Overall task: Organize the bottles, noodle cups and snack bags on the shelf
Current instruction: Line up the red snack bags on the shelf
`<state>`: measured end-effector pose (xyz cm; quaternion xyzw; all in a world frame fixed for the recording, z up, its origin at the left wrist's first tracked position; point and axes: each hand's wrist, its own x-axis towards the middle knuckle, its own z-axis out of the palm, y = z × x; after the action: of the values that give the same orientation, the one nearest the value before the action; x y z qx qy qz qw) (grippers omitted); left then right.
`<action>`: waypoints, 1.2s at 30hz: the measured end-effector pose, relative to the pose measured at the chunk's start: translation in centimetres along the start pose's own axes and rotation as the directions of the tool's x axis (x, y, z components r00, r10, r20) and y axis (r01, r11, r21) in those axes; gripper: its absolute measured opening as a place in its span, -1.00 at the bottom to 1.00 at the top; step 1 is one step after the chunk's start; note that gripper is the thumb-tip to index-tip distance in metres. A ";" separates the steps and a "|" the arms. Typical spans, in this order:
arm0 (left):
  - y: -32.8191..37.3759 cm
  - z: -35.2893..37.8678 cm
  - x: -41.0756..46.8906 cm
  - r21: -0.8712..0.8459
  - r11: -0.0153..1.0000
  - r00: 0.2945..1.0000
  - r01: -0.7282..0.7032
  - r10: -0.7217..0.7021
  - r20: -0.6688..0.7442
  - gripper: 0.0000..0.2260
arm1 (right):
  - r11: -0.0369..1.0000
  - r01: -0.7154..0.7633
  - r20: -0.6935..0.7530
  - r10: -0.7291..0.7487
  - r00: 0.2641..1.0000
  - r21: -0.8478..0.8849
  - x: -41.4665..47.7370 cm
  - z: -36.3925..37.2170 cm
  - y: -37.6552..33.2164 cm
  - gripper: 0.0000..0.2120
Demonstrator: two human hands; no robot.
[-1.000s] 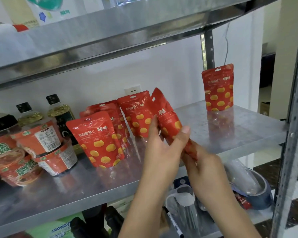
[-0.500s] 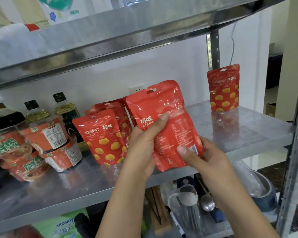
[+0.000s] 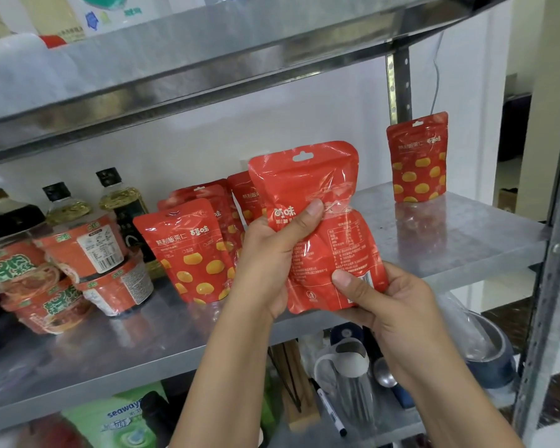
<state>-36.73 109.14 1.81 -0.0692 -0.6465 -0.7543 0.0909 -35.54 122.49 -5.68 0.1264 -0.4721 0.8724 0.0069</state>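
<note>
Red snack bag in 2 hands

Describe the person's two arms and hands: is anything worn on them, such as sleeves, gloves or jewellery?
The left hand and the right hand are bare: no gloves, and no rings that show. Both forearms are bare too, with no sleeve, watch or bracelet in view down to the picture's lower edge. The thumbnails look short and unpainted.
</note>
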 end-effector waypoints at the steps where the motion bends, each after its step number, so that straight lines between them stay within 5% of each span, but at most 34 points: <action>1: 0.0 0.0 0.0 0.003 1.000 1.000 0.004 -0.004 -0.003 -0.61 | 1.000 -0.004 -0.008 0.004 1.000 -0.005 -0.1 0.1 0.0 -0.73; 9: -1.0 -0.7 -0.7 -0.057 0.997 0.998 0.057 -0.058 -0.021 -0.55 | 0.966 0.119 -0.085 -0.141 0.986 -0.228 -0.8 0.9 -0.3 -0.81; 19: -1.8 -1.1 -0.5 -0.063 0.998 0.997 -0.033 0.028 -0.067 -0.71 | 0.979 0.097 -0.043 -0.106 0.993 -0.182 -0.4 0.5 0.1 -0.78; 25: -1.8 -0.7 -0.5 -0.030 0.999 0.994 -0.012 0.009 -0.107 -0.60 | 0.975 0.121 -0.056 -0.133 0.990 -0.189 -0.2 0.4 0.4 -0.78; 28: -2.5 0.4 -1.3 0.104 0.994 0.976 -0.043 0.064 -0.210 -0.39 | 0.812 0.210 -0.228 -0.385 0.894 -0.545 -0.1 0.1 1.6 -0.78; 31: -3.4 2.5 -2.9 -0.018 1.000 1.000 -0.025 0.025 -0.019 -0.44 | 0.472 0.315 -0.060 -0.624 0.779 -0.823 0.3 -0.1 2.4 -0.63; 34: -3.8 2.2 -1.7 -0.120 0.990 0.991 -0.070 0.055 -0.124 -0.64 | 0.387 0.479 0.251 -0.508 0.824 -0.788 0.3 -0.1 2.7 -0.52; 36: -3.9 0.5 0.0 -0.180 0.981 0.973 -0.075 0.032 -0.229 -0.72 | 0.453 0.543 0.303 -0.500 0.811 -0.707 0.3 -0.7 2.2 -0.58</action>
<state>-37.64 110.17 -1.82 -0.0092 -0.5560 -0.8121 0.1769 -36.27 121.82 -7.78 0.2716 -0.7336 0.5377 0.3146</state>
